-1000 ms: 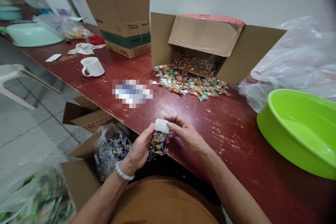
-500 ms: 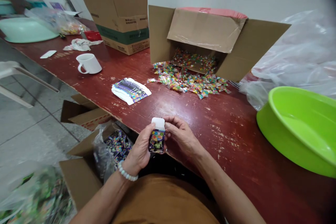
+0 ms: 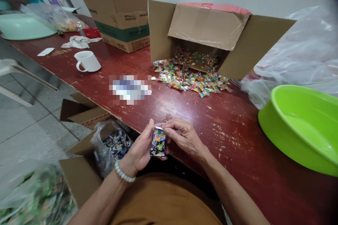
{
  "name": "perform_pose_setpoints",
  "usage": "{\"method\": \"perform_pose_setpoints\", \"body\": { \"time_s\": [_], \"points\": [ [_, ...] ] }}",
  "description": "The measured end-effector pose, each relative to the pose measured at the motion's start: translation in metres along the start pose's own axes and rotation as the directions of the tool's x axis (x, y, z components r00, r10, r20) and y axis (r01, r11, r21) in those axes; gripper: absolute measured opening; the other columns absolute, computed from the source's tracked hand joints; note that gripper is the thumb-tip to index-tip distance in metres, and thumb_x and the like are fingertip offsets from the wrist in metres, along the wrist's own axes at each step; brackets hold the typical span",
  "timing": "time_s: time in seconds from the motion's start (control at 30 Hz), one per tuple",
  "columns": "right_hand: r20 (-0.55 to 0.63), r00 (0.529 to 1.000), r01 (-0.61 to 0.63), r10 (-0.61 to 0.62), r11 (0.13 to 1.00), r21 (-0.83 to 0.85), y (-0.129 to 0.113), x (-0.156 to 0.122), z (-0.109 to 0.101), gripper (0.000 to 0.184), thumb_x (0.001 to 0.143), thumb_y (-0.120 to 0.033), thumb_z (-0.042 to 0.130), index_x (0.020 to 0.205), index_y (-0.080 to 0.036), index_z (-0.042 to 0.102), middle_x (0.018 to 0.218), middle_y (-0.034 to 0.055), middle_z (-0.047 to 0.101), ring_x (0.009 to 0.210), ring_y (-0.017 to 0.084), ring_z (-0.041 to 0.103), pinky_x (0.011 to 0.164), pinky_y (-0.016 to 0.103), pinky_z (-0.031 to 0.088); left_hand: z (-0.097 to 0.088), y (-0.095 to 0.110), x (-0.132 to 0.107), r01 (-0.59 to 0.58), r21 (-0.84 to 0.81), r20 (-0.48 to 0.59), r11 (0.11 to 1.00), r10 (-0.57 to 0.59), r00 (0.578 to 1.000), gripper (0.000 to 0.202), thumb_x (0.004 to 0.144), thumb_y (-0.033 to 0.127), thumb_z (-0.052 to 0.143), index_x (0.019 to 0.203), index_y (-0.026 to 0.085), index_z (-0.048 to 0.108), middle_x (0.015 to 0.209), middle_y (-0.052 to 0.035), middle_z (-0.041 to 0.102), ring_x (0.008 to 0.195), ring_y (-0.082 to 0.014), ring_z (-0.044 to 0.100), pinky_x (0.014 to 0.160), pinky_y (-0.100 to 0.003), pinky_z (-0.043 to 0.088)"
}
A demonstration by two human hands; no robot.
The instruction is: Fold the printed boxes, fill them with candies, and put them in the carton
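Observation:
A small dark printed carton (image 3: pixel 159 143) with colourful pictures stands in my left hand (image 3: pixel 142 147), just above the table's front edge. Its thumb lies along the left side, and the other fingers are mostly hidden behind. My right hand (image 3: pixel 186 137) pinches the carton's top edge between thumb and fingers, where a narrow strip of white flap shows. Beyond my hands, many small wrapped candies (image 3: pixel 190 81) spill from a cardboard box (image 3: pixel 200 28) lying on its side. On the table to the left is a pixelated white and purple item (image 3: pixel 130 89).
A white mug (image 3: pixel 88 61) stands on the red table (image 3: pixel 224 123), near a second cardboard box (image 3: pixel 124 28). At the right is a bright green basin (image 3: pixel 285 126). Below left, an open carton (image 3: pixel 81 179) holds a plastic bag of dark printed pieces (image 3: pixel 118 144). A white stool (image 3: pixel 16 68) stands beyond.
The carton's raised white top flap has folded down, leaving only a thin white strip. My right fingers have moved over the top edge. The view has shifted slightly.

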State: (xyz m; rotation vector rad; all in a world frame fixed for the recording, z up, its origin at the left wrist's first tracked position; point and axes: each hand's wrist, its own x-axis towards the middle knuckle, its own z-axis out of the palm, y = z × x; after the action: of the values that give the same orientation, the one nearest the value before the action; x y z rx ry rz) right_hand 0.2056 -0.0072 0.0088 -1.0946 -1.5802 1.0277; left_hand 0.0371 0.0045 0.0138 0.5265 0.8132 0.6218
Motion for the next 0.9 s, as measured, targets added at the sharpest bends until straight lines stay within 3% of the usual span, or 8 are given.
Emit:
{"method": "perform_pose_setpoints", "body": {
  "time_s": [0.17,0.33,0.47,0.6,0.67,0.73,0.8,0.9],
  "points": [
    [0.021,0.955,-0.291,0.297,0.917,0.274,0.009,0.004,0.006,0.025,0.080,-0.040,0.077,0.089,-0.017,0.073,0.079,0.0031,0.074,0.055,0.011,0.059,0.057,0.025,0.050,0.001,-0.007,0.005,-0.074,0.090,-0.058,0.993,0.079,0.995,0.070,0.089,0.070,0.049,0.140,0.023,0.057,0.079,-0.0066,0.073,0.050,-0.0174,0.064,0.041,-0.025,0.048],
    [0.038,0.919,-0.367,0.392,0.818,0.443,0.006,0.011,0.013,0.021,0.074,-0.036,0.079,0.080,-0.017,0.072,0.060,0.0004,0.067,0.047,0.013,0.056,0.048,0.026,0.049,-0.005,-0.009,0.008,-0.110,0.099,-0.036,0.989,0.114,0.993,0.070,0.089,0.070,0.049,0.137,0.021,0.060,0.078,-0.0079,0.074,0.047,-0.0156,0.061,0.039,-0.023,0.044],
    [0.052,0.950,-0.305,0.309,0.874,0.379,0.003,0.007,0.013,0.019,0.080,-0.037,0.073,0.077,-0.019,0.068,0.078,0.0030,0.073,0.052,0.013,0.060,0.052,0.029,0.053,-0.010,-0.007,0.008,-0.099,0.072,-0.046,0.992,0.103,0.994,0.060,0.089,0.063,0.056,0.131,0.021,0.065,0.070,-0.0058,0.072,0.047,-0.0158,0.062,0.039,-0.022,0.045],
    [0.062,0.992,-0.121,0.114,0.985,0.126,0.003,-0.001,0.018,0.011,0.089,-0.031,0.065,0.090,-0.022,0.070,0.108,0.0063,0.071,0.084,0.019,0.067,0.072,0.034,0.057,-0.010,-0.002,0.005,-0.104,0.045,-0.076,0.994,0.107,0.991,0.043,0.089,0.044,0.059,0.121,0.018,0.070,0.072,-0.0049,0.072,0.044,-0.0155,0.061,0.039,-0.024,0.045],
    [0.085,0.996,-0.035,0.034,0.999,0.007,0.003,-0.003,0.026,0.016,0.087,-0.026,0.067,0.103,-0.025,0.070,0.118,0.0069,0.068,0.099,0.022,0.064,0.082,0.037,0.055,-0.015,0.004,0.000,-0.152,0.035,-0.098,0.988,0.154,0.983,0.037,0.086,0.038,0.060,0.114,0.016,0.072,0.077,-0.0054,0.073,0.045,-0.0147,0.061,0.043,-0.026,0.048],
    [0.125,0.992,-0.005,0.008,1.000,-0.025,0.004,-0.004,0.036,0.033,0.083,-0.024,0.071,0.115,-0.027,0.066,0.126,0.0075,0.063,0.103,0.022,0.062,0.085,0.037,0.054,-0.028,0.011,-0.007,-0.249,0.055,-0.135,0.967,0.254,0.958,0.033,0.085,0.035,0.060,0.107,0.014,0.071,0.078,-0.0051,0.073,0.052,-0.0151,0.064,0.053,-0.028,0.053],
    [0.108,0.992,-0.064,0.061,0.998,0.022,0.008,-0.005,0.042,0.046,0.082,-0.026,0.072,0.127,-0.027,0.059,0.126,0.0080,0.061,0.097,0.020,0.062,0.082,0.035,0.054,-0.052,0.018,-0.017,-0.329,0.123,-0.198,0.936,0.348,0.916,0.034,0.085,0.039,0.059,0.106,0.014,0.069,0.076,-0.0039,0.071,0.057,-0.0163,0.065,0.057,-0.029,0.054],
    [0.002,0.977,-0.213,0.214,0.969,0.129,0.020,-0.007,0.041,0.051,0.085,-0.033,0.069,0.133,-0.027,0.052,0.118,0.0072,0.063,0.084,0.016,0.063,0.072,0.032,0.055,-0.102,0.019,-0.028,-0.304,0.314,-0.391,0.899,0.414,0.822,0.044,0.082,0.051,0.055,0.109,0.018,0.067,0.074,-0.0023,0.068,0.056,-0.0168,0.063,0.057,-0.031,0.053]
  ]
}}
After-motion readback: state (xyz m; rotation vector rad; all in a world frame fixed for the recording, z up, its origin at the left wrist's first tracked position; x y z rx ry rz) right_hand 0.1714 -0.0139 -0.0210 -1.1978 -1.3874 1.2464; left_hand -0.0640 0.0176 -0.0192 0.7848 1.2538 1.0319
